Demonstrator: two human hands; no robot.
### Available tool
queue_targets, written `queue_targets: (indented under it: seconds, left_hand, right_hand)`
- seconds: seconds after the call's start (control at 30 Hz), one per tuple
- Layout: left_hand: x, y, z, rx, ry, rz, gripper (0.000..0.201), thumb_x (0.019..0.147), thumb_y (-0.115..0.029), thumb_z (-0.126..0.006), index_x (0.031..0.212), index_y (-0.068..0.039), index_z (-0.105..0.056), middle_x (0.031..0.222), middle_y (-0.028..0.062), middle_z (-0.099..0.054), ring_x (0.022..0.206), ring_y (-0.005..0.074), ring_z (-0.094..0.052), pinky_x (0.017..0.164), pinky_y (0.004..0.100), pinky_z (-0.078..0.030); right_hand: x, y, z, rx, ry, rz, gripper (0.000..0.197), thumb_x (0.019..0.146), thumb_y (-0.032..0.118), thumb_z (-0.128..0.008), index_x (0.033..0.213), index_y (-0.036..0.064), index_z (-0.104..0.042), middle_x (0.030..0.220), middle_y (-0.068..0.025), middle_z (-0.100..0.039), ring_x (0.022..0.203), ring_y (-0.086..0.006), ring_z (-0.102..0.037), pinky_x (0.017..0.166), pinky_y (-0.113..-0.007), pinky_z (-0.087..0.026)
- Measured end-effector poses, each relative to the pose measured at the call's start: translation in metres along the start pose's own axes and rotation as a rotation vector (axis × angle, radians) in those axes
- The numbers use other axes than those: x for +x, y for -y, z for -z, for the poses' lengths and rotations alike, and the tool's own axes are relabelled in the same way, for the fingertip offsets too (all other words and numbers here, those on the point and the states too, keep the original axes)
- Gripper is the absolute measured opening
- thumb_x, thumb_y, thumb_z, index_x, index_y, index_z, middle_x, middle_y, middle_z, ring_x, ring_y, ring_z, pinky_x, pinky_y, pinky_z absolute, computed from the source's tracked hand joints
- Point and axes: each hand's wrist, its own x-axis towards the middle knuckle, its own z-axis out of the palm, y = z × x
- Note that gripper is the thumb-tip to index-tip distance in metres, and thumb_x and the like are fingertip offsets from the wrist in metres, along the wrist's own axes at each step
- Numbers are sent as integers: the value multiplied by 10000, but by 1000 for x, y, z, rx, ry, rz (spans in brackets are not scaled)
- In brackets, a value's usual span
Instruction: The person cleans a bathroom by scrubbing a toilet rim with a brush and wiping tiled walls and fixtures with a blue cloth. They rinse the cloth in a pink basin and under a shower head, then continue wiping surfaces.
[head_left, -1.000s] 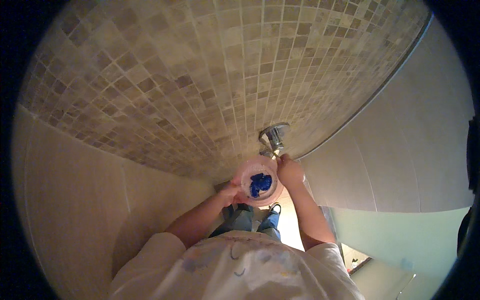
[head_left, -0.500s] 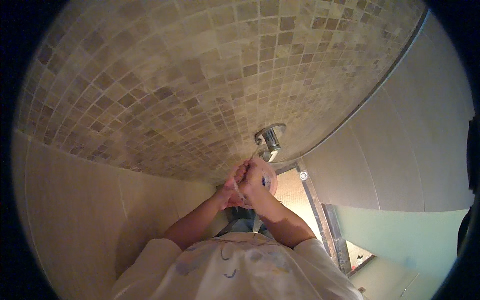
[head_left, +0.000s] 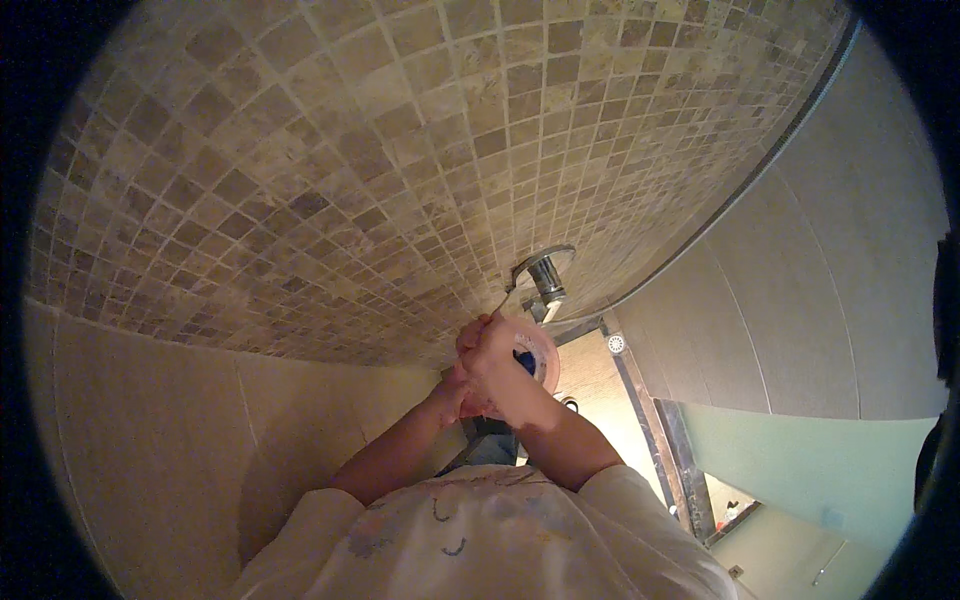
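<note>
My right hand is closed and pressed over my left hand, with the fingers of both wrapped together. Whatever they grip, if anything, is hidden between them. Both are held over a round pink basin, whose right rim shows past my right wrist. Inside the basin lies something dark blue, partly covered by my right forearm. Just beyond my hands, a chrome tap with a round wall plate juts from the tiled wall.
A mosaic-tiled wall rises straight ahead. Plain beige tiles cover the left side, and larger grey tiles the right. A round white drain cover sits near a dark sill to the right.
My hands have turned against each other, the right now lying more over the left. The pale wet streak between them no longer shows. The view has shifted slightly.
</note>
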Motion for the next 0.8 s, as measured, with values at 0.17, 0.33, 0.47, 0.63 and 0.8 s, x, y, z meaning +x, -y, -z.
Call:
queue_targets:
  seconds: [0.17, 0.33, 0.47, 0.63, 0.8]
  left_hand:
    - [-3, -1, 4, -24, -8, -5, 574, 842, -276, -552, 1370, -244, -327, 1165, 53, -596, 948, 213, -646, 658, 341, -578]
    - [7, 6, 10, -17, 23, 20, 567, 851, -263, -541, 1376, -238, -325, 1167, 67, -596, 958, 225, -644, 671, 354, -578]
    - [2, -9, -7, -22, 44, -72, 562, 859, -253, -532, 1380, -234, -323, 1169, 78, -597, 966, 235, -643, 682, 364, -578]
    - [-9, -31, -33, -10, 82, -148, 556, 868, -239, -520, 1386, -228, -320, 1171, 91, -598, 977, 248, -641, 695, 376, -578]
    - [1, -14, -15, -5, 65, -85, 550, 877, -226, -509, 1392, -222, -318, 1174, 105, -598, 987, 260, -640, 709, 389, -578]
  right_hand:
    - [-32, -3, -23, -7, -112, 99, 307, 923, 281, -432, 654, 141, -385, 519, 7, -295, 426, -144, -272, 371, -269, -211]
    - [-15, 14, -15, -28, 29, 107, 287, 911, 237, -431, 647, 139, -377, 516, 4, -288, 423, -141, -269, 377, -271, -214]
    - [0, 42, -17, 159, -24, 20, 316, 926, 251, -401, 634, 140, -360, 513, 8, -277, 410, -137, -254, 366, -273, -201]
    - [-12, 32, -19, 117, 83, 6, 337, 924, 238, -384, 608, 138, -324, 503, 11, -267, 408, -133, -252, 366, -260, -195]
    - [-14, 39, -10, 58, 93, -34, 301, 933, 237, -372, 651, 129, -370, 516, 14, -284, 406, -136, -246, 365, -253, -188]
